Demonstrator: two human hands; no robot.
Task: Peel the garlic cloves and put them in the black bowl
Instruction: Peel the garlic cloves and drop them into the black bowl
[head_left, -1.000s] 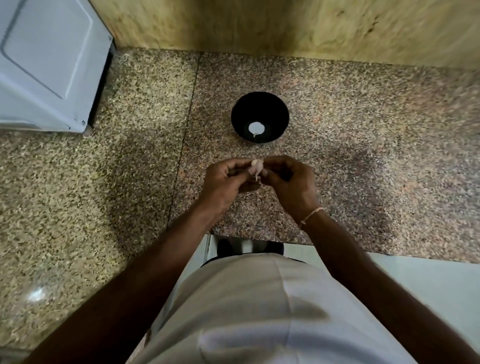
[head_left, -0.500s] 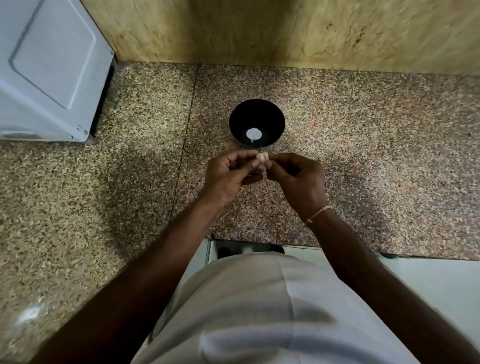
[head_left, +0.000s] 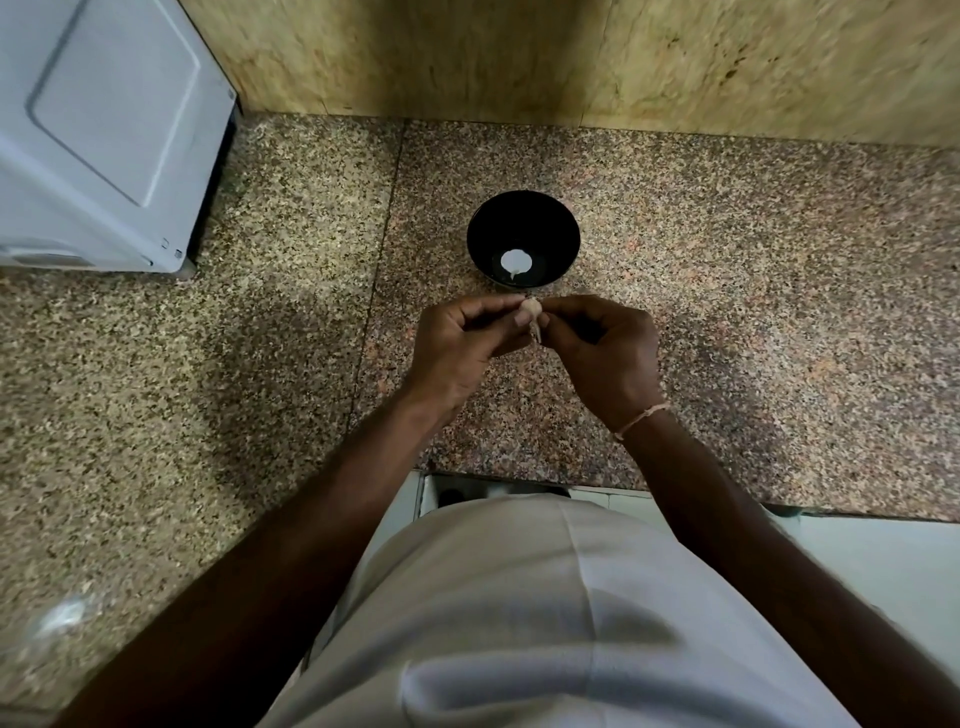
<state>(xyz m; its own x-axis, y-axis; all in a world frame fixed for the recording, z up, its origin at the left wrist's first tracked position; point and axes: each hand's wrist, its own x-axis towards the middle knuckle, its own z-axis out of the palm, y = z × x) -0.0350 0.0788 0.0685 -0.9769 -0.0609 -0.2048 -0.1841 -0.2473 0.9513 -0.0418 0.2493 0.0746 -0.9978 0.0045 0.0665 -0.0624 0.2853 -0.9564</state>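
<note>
Both hands are held together above the granite counter (head_left: 727, 270), just in front of the black bowl (head_left: 522, 213). The left hand (head_left: 462, 348) and the right hand (head_left: 605, 358) pinch one garlic clove (head_left: 531, 310) between their fingertips, each from its own side, with the other fingers curled in toward the palm. A thin strip of skin (head_left: 536, 331) hangs down from the clove (whether it is loose or attached I cannot tell). The clove is in the air, near the front rim of the bowl but not over it. Inside the bowl, on the bottom, lies one pale peeled clove (head_left: 515, 261). The right wrist carries a thin thread bracelet (head_left: 641, 418). A white appliance (head_left: 104, 135) stands at the far left of the counter, well apart from the bowl, against the yellowish stone wall (head_left: 519, 57).
</note>
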